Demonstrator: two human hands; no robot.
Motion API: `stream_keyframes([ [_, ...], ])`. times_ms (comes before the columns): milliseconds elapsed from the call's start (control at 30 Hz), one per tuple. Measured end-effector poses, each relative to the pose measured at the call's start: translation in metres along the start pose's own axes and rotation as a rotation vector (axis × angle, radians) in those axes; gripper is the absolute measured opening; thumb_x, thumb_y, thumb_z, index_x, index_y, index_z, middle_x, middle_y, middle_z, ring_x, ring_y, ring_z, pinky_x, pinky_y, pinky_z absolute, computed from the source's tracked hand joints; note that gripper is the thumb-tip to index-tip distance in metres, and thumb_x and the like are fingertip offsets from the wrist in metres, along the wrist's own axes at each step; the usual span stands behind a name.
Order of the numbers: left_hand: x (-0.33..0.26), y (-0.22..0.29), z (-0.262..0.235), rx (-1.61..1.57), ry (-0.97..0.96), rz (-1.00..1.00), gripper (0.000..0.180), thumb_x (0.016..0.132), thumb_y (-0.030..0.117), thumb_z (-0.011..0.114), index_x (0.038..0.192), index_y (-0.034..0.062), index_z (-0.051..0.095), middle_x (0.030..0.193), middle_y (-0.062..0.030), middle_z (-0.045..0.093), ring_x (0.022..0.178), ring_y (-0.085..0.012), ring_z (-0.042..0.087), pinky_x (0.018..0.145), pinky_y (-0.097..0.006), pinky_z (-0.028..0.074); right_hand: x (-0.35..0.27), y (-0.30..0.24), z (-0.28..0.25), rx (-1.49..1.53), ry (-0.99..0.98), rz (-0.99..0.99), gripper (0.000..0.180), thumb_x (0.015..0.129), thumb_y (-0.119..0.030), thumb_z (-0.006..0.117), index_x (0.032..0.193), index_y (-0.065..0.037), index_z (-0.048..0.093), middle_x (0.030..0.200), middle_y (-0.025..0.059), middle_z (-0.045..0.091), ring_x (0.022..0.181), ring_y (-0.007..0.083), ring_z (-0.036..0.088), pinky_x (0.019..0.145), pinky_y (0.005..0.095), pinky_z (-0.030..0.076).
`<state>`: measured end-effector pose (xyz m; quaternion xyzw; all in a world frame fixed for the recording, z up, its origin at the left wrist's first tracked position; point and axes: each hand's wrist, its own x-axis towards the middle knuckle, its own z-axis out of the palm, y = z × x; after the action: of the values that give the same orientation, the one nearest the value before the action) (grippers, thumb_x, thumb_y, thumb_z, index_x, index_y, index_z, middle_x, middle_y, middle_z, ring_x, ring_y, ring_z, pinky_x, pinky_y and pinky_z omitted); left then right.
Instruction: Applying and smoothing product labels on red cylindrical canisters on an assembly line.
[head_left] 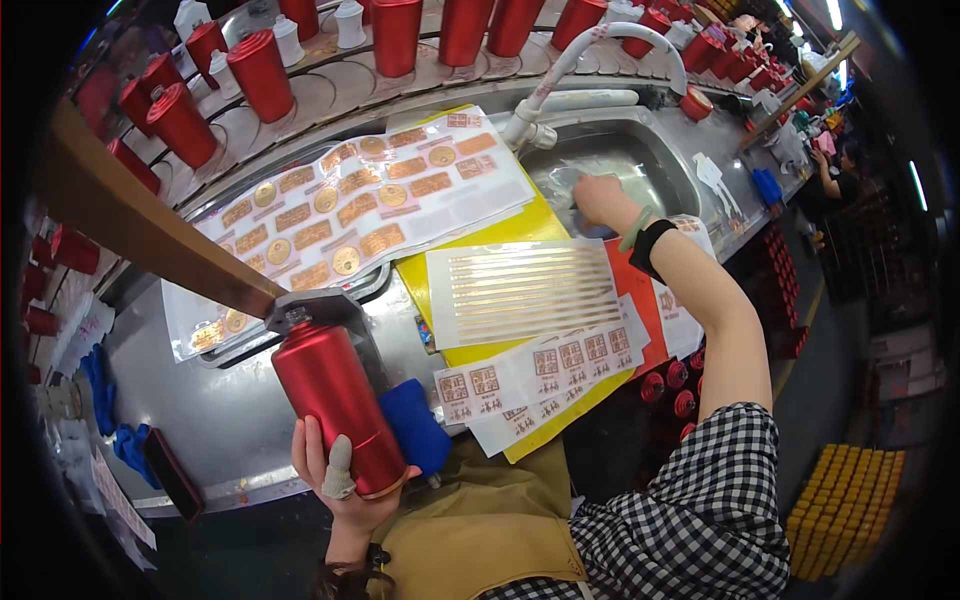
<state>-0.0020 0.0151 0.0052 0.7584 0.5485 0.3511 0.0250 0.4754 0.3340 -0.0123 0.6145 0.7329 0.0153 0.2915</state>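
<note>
My left hand [345,500] is wrapped round the base of a shiny red bottle [330,390], with a pale finger cot on one finger. The bottle tilts, and its neck meets a dark bracket at the end of a brown bar [170,210]. Over the sink [672,150], my right hand [603,200] reaches down with curled fingers; their tips are hidden, and what they hold cannot be made out. Clear water and something translucent show below it. Between my hands lie decal sheets: one with gold stripes [530,290], others with brown square prints [545,370].
A large sheet of gold decals [350,200] covers the counter's left side. A white faucet [535,120] arches over the sink. Red bottles [262,75] stand along a conveyor behind. A blue cloth [415,425] lies beside the held bottle. A person [845,180] is at the far right.
</note>
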Motion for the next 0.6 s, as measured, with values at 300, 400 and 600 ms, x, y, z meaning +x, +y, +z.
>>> stream_keyframes([
  [300,0.005,0.001,0.002,-0.020,0.004,0.018,0.112,0.070,0.059,0.092,0.159,0.0176,0.037,0.164,-0.0273,0.034,0.145,-0.0494,0.038,0.117,-0.060,0.035,0.064,0.019,0.061,0.973,-0.063,0.588,0.026,0.096,-0.015,0.060,0.109,0.003,0.074,0.091,0.0180,0.076,0.086,0.0326,0.074,0.081,0.0447,0.059],
  [400,0.009,0.002,0.004,-0.035,0.026,0.000,0.108,0.070,0.056,0.093,0.156,0.0172,0.041,0.161,-0.0264,0.037,0.144,-0.0491,0.039,0.116,-0.061,0.036,0.051,0.016,0.034,2.170,-0.165,0.170,0.018,0.102,-0.008,0.055,0.097,0.003,0.069,0.080,0.0108,0.067,0.065,0.0215,0.064,0.062,0.0324,0.055],
  [600,0.004,0.000,0.001,-0.044,0.049,0.024,0.112,0.069,0.057,0.093,0.159,0.0169,0.039,0.164,-0.0254,0.034,0.146,-0.0481,0.037,0.117,-0.058,0.036,0.016,-0.055,-0.076,1.051,0.472,-0.208,0.024,0.096,-0.005,0.057,0.113,-0.006,0.074,0.098,0.0093,0.073,0.094,0.0268,0.072,0.078,0.0386,0.058],
])
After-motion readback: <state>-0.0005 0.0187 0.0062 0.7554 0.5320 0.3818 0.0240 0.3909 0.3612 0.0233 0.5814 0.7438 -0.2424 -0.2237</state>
